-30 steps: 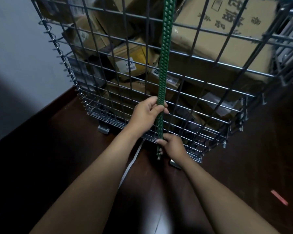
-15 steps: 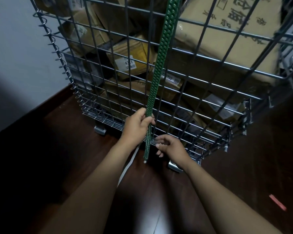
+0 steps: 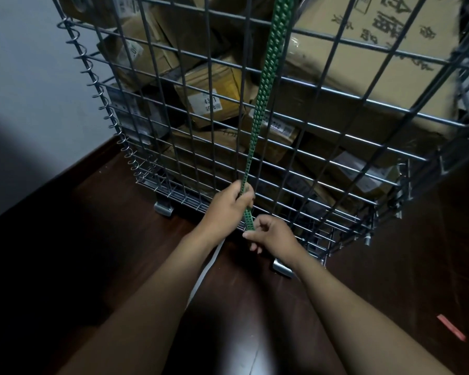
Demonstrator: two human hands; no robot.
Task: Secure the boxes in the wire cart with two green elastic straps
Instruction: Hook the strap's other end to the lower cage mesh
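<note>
A tall wire cart (image 3: 344,136) stands in front of me, packed with brown cardboard boxes (image 3: 363,85). One green elastic strap (image 3: 266,77) runs down the outside of its front mesh from the top of the view. My left hand (image 3: 228,207) is closed around the strap near the cart's bottom edge. Just below it, my right hand (image 3: 271,235) pinches the strap's lower end between thumb and fingers, close to the lowest wires. The strap's hook is hidden in my fingers. Only this one strap is visible.
The cart rests on metal feet (image 3: 163,208) on a dark wooden floor (image 3: 98,266). A pale wall (image 3: 25,90) runs along the left. A white strip (image 3: 205,274) lies on the floor under my left forearm, and a small red scrap (image 3: 451,326) lies at the right.
Both hands have slid lower down the strap toward the cart's base. My right hand, which was spread beside the strap half a second ago, now pinches its lower end.
</note>
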